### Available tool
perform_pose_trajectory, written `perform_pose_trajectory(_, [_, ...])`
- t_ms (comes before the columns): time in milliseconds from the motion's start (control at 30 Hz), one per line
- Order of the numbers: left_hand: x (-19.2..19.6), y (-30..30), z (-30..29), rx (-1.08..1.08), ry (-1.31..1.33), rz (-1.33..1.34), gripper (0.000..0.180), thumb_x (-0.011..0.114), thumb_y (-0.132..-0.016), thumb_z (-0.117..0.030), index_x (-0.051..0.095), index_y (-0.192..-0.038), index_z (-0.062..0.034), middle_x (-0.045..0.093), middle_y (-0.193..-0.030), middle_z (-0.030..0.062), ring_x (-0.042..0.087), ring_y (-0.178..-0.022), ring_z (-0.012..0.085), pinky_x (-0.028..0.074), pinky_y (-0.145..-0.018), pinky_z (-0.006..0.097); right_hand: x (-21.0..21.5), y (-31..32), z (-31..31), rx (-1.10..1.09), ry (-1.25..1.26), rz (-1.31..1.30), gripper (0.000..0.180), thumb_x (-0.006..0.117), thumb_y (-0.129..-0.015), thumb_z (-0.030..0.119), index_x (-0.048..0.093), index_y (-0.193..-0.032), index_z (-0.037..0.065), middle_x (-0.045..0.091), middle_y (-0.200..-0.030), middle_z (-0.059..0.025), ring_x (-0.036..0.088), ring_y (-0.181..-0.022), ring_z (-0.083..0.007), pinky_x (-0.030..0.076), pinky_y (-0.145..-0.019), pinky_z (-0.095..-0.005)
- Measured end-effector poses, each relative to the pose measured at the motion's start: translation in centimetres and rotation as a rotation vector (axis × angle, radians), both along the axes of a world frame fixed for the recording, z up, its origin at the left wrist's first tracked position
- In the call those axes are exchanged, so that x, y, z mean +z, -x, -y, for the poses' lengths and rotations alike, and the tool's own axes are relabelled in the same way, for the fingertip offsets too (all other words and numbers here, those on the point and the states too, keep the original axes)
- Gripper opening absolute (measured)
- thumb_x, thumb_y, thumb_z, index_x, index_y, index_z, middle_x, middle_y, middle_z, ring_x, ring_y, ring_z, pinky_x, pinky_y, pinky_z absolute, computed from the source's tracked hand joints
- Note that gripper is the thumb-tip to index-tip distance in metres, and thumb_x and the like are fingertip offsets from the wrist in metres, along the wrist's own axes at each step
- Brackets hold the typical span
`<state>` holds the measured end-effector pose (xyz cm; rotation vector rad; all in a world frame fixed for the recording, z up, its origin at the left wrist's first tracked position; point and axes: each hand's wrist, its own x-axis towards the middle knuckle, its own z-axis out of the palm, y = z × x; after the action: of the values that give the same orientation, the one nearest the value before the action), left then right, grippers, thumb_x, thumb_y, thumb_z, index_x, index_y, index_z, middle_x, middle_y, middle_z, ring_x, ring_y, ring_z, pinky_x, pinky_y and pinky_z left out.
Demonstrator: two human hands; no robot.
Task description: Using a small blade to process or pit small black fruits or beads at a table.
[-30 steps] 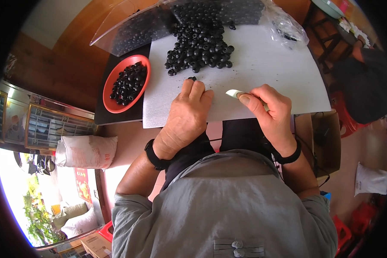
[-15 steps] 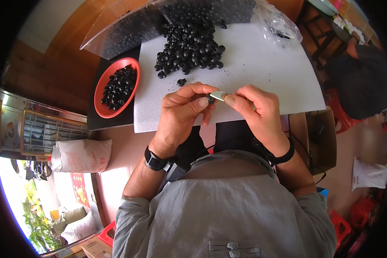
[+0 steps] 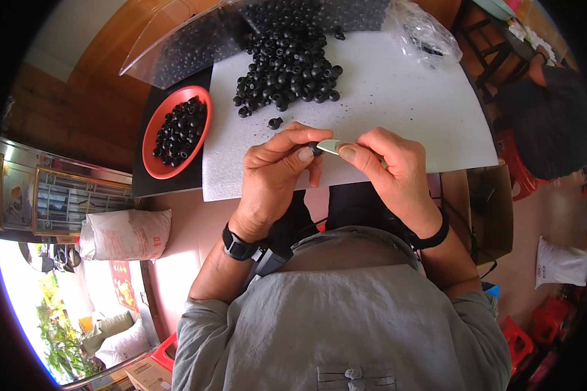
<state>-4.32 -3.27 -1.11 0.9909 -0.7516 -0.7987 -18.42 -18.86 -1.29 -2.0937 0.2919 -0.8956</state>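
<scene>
My left hand point(image 3: 274, 166) pinches a small round black bead-like piece point(image 3: 315, 149) between thumb and fingers. In my right hand point(image 3: 398, 173), thumb and fingers grip a pale, flat knife blade point(image 3: 330, 146), its tip touching or very close to the black piece. Both hands are above the near part of a white foam-like mat point(image 3: 411, 111). Beyond them lies a heap of similar hollow black pieces point(image 3: 290, 75), with one loose piece point(image 3: 275, 123) just past my left fingers. Small dark crumbs dot the mat.
An orange-red bowl point(image 3: 164, 171) of black pieces stands left of the mat. A clear plastic panel point(image 3: 176, 49) rises behind the heap; a clear bag point(image 3: 427, 36) lies far right. Under the table's right side is an open cardboard box point(image 3: 492, 221). Another person point(image 3: 544, 124) sits far right.
Both hands stay nearly in place, still holding the black piece and the blade. The blade has shifted very slightly left against the piece.
</scene>
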Motion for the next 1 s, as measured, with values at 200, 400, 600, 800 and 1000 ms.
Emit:
perform_pose_trajectory(200, [0.1, 0.2, 0.1, 0.032, -0.005, 0.022, 0.025, 0.056, -0.102, 0.006, 0.073, -0.121, 0.0069, 0.062, -0.107, 0.0095, 0.061, -0.087, 0.0166, 0.053, -0.067, 0.029, -0.3, -0.2, 0.1, 0.004, 0.089, 0.030, 0.026, 0.082, -0.091, 0.020, 0.066, -0.080, 0.004, 0.061, -0.067, -0.0099, 0.058, -0.056, -0.0259, 0.043, -0.053, -0.0373])
perform_pose_trajectory(400, [-0.2, 0.1, 0.2, 0.046, -0.019, 0.021, 0.025, 0.056, -0.102, 0.006, 0.073, -0.121, 0.0066, 0.061, -0.109, 0.0093, 0.061, -0.087, 0.0169, 0.053, -0.067, 0.029, -0.6, 0.1, 0.1, 0.031, 0.102, 0.113, 0.024, 0.081, -0.092, 0.017, 0.066, -0.080, 0.003, 0.060, -0.067, -0.0083, 0.056, -0.056, -0.0222, 0.042, -0.053, -0.0353])
perform_pose_trajectory(600, [-0.7, 0.0, -0.1, 0.029, 0.011, 0.004, 0.027, 0.059, -0.102, 0.006, 0.072, -0.125, 0.0049, 0.060, -0.111, 0.0095, 0.062, -0.089, 0.0169, 0.054, -0.069, 0.029, -0.4, 0.1, 0.0, -0.018, -0.025, 0.061, 0.023, 0.079, -0.094, 0.016, 0.066, -0.081, 0.002, 0.059, -0.066, -0.0073, 0.053, -0.055, -0.0199, 0.040, -0.052, -0.0345])
perform_pose_trajectory(800, [-0.8, 0.1, 0.1, 0.032, 0.008, 0.057, 0.027, 0.058, -0.102, 0.007, 0.072, -0.125, 0.0047, 0.060, -0.111, 0.0095, 0.061, -0.088, 0.0169, 0.054, -0.070, 0.029, -0.4, 0.1, 0.0, -0.036, 0.021, 0.035, 0.024, 0.079, -0.095, 0.018, 0.066, -0.081, 0.003, 0.059, -0.066, -0.0082, 0.055, -0.055, -0.0222, 0.041, -0.052, -0.0366])
perform_pose_trajectory(1000, [-0.8, 0.1, 0.1, 0.034, 0.029, 0.057, 0.026, 0.057, -0.102, 0.007, 0.073, -0.123, 0.0050, 0.062, -0.110, 0.0092, 0.061, -0.087, 0.0163, 0.054, -0.069, 0.029, -0.2, -0.1, -0.1, -0.039, 0.098, 0.023, 0.023, 0.079, -0.093, 0.018, 0.066, -0.080, 0.004, 0.059, -0.066, -0.0083, 0.056, -0.056, -0.0242, 0.041, -0.053, -0.0377])
